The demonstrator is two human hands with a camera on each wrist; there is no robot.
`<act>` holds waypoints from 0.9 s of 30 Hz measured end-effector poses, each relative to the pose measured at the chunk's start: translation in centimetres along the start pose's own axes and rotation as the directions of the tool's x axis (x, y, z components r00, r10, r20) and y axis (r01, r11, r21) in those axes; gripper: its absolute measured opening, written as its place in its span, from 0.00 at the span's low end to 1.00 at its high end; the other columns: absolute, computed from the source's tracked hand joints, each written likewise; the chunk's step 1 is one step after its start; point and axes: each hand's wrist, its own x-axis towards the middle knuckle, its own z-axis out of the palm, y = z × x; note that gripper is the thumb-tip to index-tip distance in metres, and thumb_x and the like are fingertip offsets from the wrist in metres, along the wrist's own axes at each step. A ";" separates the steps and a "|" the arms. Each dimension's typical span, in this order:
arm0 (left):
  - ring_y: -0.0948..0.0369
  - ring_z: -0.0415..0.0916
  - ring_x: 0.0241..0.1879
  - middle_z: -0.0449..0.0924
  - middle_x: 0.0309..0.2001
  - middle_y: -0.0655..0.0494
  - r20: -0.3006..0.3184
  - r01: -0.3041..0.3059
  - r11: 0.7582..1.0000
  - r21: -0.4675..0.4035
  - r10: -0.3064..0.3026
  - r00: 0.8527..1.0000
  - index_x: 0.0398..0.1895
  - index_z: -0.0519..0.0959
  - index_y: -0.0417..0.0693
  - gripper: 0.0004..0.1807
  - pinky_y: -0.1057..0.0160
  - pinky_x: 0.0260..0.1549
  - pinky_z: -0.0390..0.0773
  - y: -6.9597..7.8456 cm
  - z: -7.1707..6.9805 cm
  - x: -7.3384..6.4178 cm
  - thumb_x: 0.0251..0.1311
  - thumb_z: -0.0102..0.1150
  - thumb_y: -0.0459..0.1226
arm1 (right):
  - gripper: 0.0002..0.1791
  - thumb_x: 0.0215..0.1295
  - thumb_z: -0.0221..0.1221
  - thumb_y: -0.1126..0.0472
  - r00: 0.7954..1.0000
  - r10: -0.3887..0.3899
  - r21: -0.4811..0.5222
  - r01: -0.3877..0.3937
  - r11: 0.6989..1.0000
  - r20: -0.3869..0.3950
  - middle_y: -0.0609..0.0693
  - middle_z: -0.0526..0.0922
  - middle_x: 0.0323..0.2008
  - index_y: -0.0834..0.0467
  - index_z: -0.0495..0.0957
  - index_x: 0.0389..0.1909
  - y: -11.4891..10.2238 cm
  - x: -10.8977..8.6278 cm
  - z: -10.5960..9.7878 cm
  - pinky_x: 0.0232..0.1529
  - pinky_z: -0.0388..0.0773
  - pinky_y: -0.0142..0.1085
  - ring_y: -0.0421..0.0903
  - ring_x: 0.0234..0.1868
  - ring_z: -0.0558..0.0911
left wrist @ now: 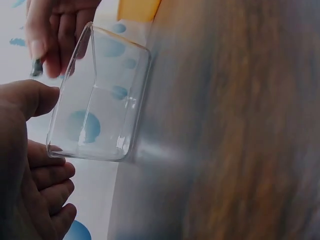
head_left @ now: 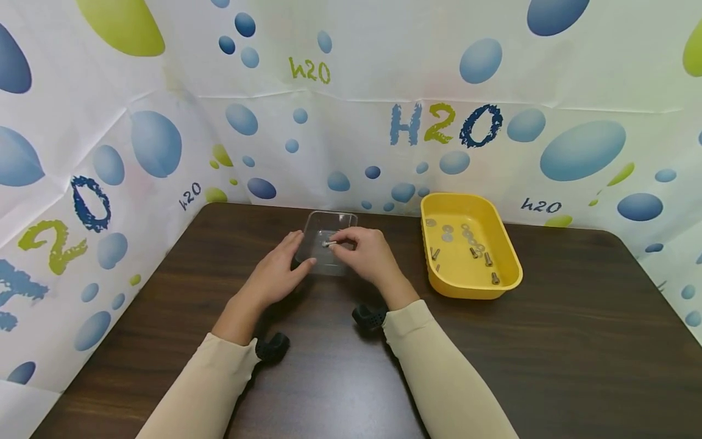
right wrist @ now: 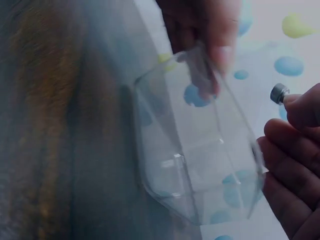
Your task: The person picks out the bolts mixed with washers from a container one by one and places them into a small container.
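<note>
My right hand (head_left: 368, 255) pinches a small silver bolt (head_left: 329, 244) between thumb and fingers, over the clear plastic container (head_left: 323, 266). In the right wrist view the bolt's round, knurled-looking head (right wrist: 279, 93) sticks out past the thumb tip. My left hand (head_left: 276, 271) is at the container's left side, fingers extended along it and thumb spread toward the near corner. Seen from the left wrist, those fingers lie right at the container's corner (left wrist: 95, 156), loosely bent. Nothing shows inside the container in either wrist view.
To the right of the container stands a yellow tray (head_left: 466, 290) holding several bolts (head_left: 488, 260) and flat washers (head_left: 447, 233). All of it sits on a dark wooden table (head_left: 576, 329). A white sheet (head_left: 351, 152) with blue and green drops hangs behind and to the left.
</note>
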 end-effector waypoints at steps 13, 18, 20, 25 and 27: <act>0.48 0.44 0.78 0.48 0.78 0.43 -0.019 -0.043 0.999 -0.012 0.043 0.999 0.77 0.51 0.39 0.42 0.41 0.71 0.54 0.4 0.6 0.1 0.71 0.47 0.56 | 0.09 0.65 0.63 0.59 0.991 -0.018 -0.161 0.039 0.986 0.132 0.49 0.87 0.45 0.55 0.87 0.44 -0.1 -0.1 0.4 0.54 0.80 0.41 0.46 0.49 0.84; 0.48 0.43 0.78 0.47 0.78 0.44 -0.016 -0.052 0.998 -0.025 0.051 0.999 0.78 0.50 0.40 0.43 0.41 0.71 0.54 0.1 0.6 0.1 0.71 0.45 0.58 | 0.09 0.65 0.63 0.58 0.987 -0.023 -0.206 0.056 0.977 0.161 0.48 0.87 0.44 0.54 0.87 0.43 -0.2 -0.2 0.5 0.54 0.80 0.41 0.45 0.48 0.84; 0.48 0.43 0.78 0.46 0.79 0.44 -0.015 -0.053 0.998 -0.031 0.052 0.999 0.78 0.49 0.40 0.44 0.41 0.71 0.54 0.1 0.6 0.1 0.71 0.45 0.58 | 0.09 0.65 0.63 0.58 0.985 -0.032 -0.220 0.069 0.973 0.167 0.48 0.87 0.44 0.54 0.87 0.42 -0.3 -0.2 0.6 0.53 0.80 0.41 0.45 0.48 0.84; 0.48 0.43 0.78 0.44 0.79 0.45 -0.014 -0.060 0.998 -0.036 0.060 0.998 0.78 0.48 0.41 0.44 0.40 0.71 0.54 0.0 0.6 0.1 0.71 0.46 0.58 | 0.09 0.66 0.62 0.56 0.981 -0.058 -0.259 0.105 0.960 0.184 0.47 0.87 0.43 0.54 0.87 0.41 -0.2 -0.2 0.7 0.52 0.80 0.39 0.44 0.46 0.84; 0.49 0.42 0.78 0.44 0.79 0.46 -0.013 -0.065 0.997 -0.037 0.065 0.998 0.78 0.48 0.41 0.44 0.41 0.71 0.54 -0.1 0.5 0.1 0.71 0.45 0.59 | 0.09 0.66 0.62 0.55 0.980 -0.067 -0.271 0.117 0.955 0.186 0.47 0.87 0.41 0.54 0.87 0.40 -0.2 -0.2 0.7 0.52 0.81 0.39 0.44 0.45 0.84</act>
